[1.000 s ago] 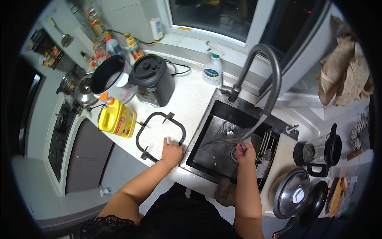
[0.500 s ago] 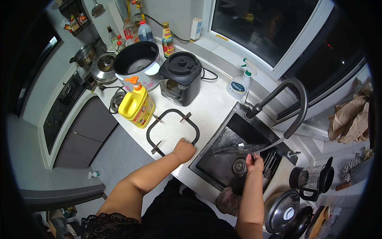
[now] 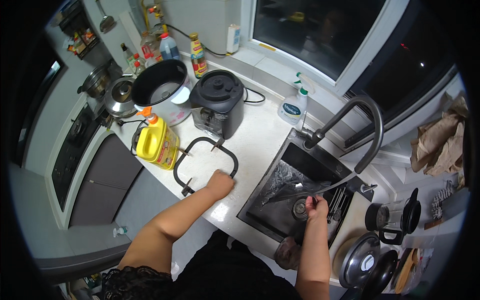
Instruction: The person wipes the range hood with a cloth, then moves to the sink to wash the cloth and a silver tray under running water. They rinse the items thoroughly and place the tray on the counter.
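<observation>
A black square pan support [image 3: 236,162] with short prongs lies on the white counter. My left hand [image 3: 220,185] is closed around its near right corner. Over the black sink [image 3: 270,225], my right hand [image 3: 317,206] has its fingers pinched together. Something small and dark shows at the fingertips, too little to name. A thin stream of water runs slantwise from the grey curved tap [image 3: 377,135] past these fingers into the basin. Crumpled clear plastic [image 3: 287,180] lies in the sink beyond the drain [image 3: 300,207].
Behind the pan support stand a yellow pump bottle [image 3: 157,142], a black appliance base [image 3: 218,102] and a large pot [image 3: 160,90]. A spray bottle [image 3: 293,107] is by the window. A blender jug [image 3: 392,217] and a pot lid [image 3: 359,260] sit right of the sink.
The view has shifted slightly, so the counter things sit further left in the picture. My left hand stays on the pan support and my right hand stays by the water stream.
</observation>
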{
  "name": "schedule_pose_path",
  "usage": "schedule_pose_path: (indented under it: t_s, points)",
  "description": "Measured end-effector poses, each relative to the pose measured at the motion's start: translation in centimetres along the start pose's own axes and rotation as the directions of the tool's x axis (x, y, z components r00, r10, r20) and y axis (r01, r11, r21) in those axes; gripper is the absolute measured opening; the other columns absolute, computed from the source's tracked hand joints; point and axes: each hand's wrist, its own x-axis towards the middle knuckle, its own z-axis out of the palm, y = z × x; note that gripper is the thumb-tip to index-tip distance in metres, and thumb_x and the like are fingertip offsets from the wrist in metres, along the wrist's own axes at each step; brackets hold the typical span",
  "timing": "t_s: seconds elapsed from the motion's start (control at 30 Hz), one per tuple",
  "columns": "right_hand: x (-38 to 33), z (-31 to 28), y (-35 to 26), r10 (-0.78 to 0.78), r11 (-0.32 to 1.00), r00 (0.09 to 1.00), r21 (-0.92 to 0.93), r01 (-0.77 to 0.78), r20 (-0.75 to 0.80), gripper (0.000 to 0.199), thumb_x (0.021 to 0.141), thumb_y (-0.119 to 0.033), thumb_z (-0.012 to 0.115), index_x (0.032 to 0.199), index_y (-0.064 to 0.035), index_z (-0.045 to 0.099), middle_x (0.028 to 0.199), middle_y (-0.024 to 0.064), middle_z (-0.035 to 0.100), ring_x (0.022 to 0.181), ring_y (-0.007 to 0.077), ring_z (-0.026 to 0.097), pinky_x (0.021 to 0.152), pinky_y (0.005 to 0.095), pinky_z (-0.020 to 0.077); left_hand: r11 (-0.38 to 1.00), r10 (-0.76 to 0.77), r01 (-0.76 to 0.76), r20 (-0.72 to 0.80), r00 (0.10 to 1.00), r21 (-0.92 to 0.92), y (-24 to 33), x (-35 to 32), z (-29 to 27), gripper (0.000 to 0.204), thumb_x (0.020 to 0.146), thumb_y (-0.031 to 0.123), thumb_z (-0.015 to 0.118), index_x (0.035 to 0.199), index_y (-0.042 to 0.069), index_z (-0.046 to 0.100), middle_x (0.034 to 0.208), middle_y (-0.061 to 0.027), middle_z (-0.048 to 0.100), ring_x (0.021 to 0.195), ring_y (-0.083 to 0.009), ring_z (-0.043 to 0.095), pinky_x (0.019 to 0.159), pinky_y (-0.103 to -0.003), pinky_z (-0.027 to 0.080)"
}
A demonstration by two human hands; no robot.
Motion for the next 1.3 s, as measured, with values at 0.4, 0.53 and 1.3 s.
schedule_pose_path:
  t_s: [0.4, 0.53, 1.3]
  points:
    - [2.0, -0.9, -0.3, 0.132, 0.981, 0.990, 0.138, -0.139, 0.056, 0.030, 0.083, 0.001, 0.054, 0.111, -0.0107, 0.050, 0.089, 0.0090, 0.053, 0.073, 0.0227, 0.054, 0.072, 0.0397, 0.0517, 0.985, 0.033, -0.043, 0.062, 0.998, 0.165, 2.2, 1.2, -4.0, 0.032, 0.076, 0.041, 0.067, 0.082, 0.010, 0.071, 0.076, -0.0062, 0.067, 0.079, -0.0257, 0.063, 0.085, -0.046, 0.040]
    - [1.3, -0.2, -0.1, 0.107, 0.981, 0.994, 0.159, -0.107, 0.006, 0.038, 0.083, 0.004, 0.053, 0.118, -0.0100, 0.047, 0.097, 0.0124, 0.053, 0.082, 0.0256, 0.054, 0.077, 0.0418, 0.0519, 0.653, 0.038, 0.293, 0.416, 0.909, -0.699, 12.8, 7.1, -5.0, 0.055, 0.079, 0.060, 0.061, 0.097, 0.009, 0.068, 0.102, -0.0087, 0.065, 0.101, -0.0300, 0.058, 0.086, -0.048, 0.042]
    - [10.8, -6.8, 5.4, -0.244, -0.087, 0.863, -0.897, 0.434, 0.441, 0.067, 0.095, -0.054, 0.028, 0.147, -0.0116, 0.023, 0.150, 0.0262, 0.014, 0.137, 0.0448, 0.016, 0.109, 0.0579, 0.0133, -0.817, 0.438, 0.532, 0.362, 0.823, -0.222, 24.2, 13.1, 5.8, 0.051, 0.098, 0.045, 0.032, 0.137, 0.013, 0.041, 0.141, -0.0052, 0.043, 0.132, -0.0236, 0.036, 0.111, -0.042, 0.024]
